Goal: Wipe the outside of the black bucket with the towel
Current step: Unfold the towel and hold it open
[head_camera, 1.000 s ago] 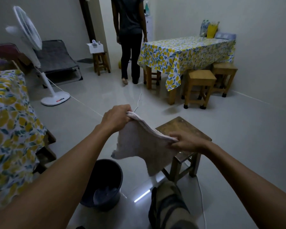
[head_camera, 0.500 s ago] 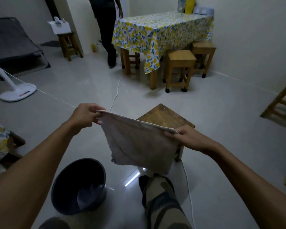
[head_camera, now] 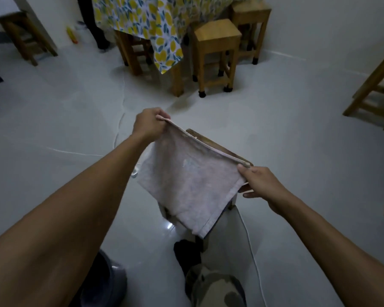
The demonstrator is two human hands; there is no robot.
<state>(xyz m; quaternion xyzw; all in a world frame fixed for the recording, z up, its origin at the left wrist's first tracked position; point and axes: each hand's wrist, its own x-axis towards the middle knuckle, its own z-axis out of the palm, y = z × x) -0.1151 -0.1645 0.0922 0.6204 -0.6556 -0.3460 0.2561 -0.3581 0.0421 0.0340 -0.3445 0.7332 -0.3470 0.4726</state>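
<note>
A pale, off-white towel [head_camera: 187, 182] hangs spread out between my two hands, above a small wooden stool. My left hand [head_camera: 148, 125] pinches its far upper corner. My right hand [head_camera: 258, 181] pinches the near upper corner. The black bucket [head_camera: 108, 282] stands on the floor at the bottom left, mostly hidden under my left forearm; only part of its rim and wall shows. The towel is well above and to the right of the bucket, not touching it.
A small wooden stool [head_camera: 222, 148] sits right behind the towel. A white cable [head_camera: 252, 247] runs over the tiled floor by my camouflage-clad knee [head_camera: 215, 289]. Farther back stand a table with a lemon-print cloth [head_camera: 151, 21], wooden stools [head_camera: 216, 47] and a person's legs.
The view has tilted down and shifted right, so the bucket slid to the bottom left under my arm. The towel has been pulled flatter between my hands.
</note>
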